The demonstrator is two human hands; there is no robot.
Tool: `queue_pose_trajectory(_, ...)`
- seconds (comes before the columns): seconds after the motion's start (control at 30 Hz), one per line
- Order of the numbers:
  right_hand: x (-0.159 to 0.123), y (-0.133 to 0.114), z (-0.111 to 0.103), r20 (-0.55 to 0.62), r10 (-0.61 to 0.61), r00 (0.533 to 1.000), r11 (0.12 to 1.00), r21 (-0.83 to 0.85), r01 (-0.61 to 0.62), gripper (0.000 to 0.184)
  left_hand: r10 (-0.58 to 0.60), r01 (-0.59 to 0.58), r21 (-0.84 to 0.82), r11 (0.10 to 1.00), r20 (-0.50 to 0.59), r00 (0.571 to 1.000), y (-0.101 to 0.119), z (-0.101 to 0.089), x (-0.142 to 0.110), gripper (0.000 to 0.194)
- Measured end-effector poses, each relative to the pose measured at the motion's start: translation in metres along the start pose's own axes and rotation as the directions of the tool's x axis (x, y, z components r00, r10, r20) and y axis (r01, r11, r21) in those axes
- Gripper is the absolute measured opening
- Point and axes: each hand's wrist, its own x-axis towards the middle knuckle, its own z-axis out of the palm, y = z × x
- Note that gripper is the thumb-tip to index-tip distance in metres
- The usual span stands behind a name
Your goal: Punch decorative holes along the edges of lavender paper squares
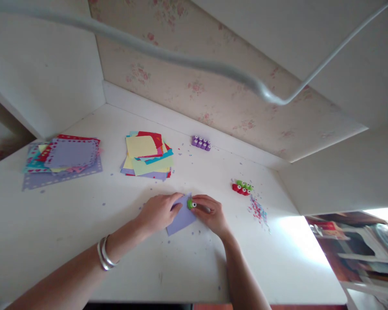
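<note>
A sheet of purple paper (181, 220) lies near the front middle of the white tabletop. My left hand (159, 211) grips its left side, thumb on top and fingers along the upper edge. At the sheet's upper right edge is a small green craft punch (191, 204) with a white and black button. My right hand (211, 212) pinches this punch from the right, its fingers closed around it. Whether the paper's edge sits inside the punch's slot is too small to tell.
Cut coloured paper (142, 147) is piled behind my left hand. Paper with punched borders (73, 153) lies at the left. Purple punches (201, 143) stand by the back wall; red and green punches (242, 187) are at the right beside confetti (258, 209). A pale cable (181, 60) crosses above.
</note>
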Motion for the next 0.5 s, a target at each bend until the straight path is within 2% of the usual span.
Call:
queue_pose_trajectory(0.23, -0.009, -0.008, 0.002, -0.003, -0.005, 1.000, 0.976, -0.218, 0.004, 0.026, 0.078, -0.066, 0.184, 0.981, -0.063, 0.995, 0.010, 0.004, -0.007, 0.042)
queue_pose_trajectory(0.37, -0.016, -0.011, 0.006, -0.042, -0.078, 0.996, 0.948, -0.313, 0.061, 0.024, 0.139, -0.110, 0.228, 0.967, -0.115, 0.984, 0.012, 0.000, -0.009, 0.032)
queue_pose_trajectory(0.5, -0.018, -0.010, 0.010, -0.058, -0.133, 0.989, 0.935, -0.340, 0.106, 0.026, 0.169, -0.142, 0.237, 0.961, -0.099, 0.981, 0.014, -0.001, -0.012, 0.032)
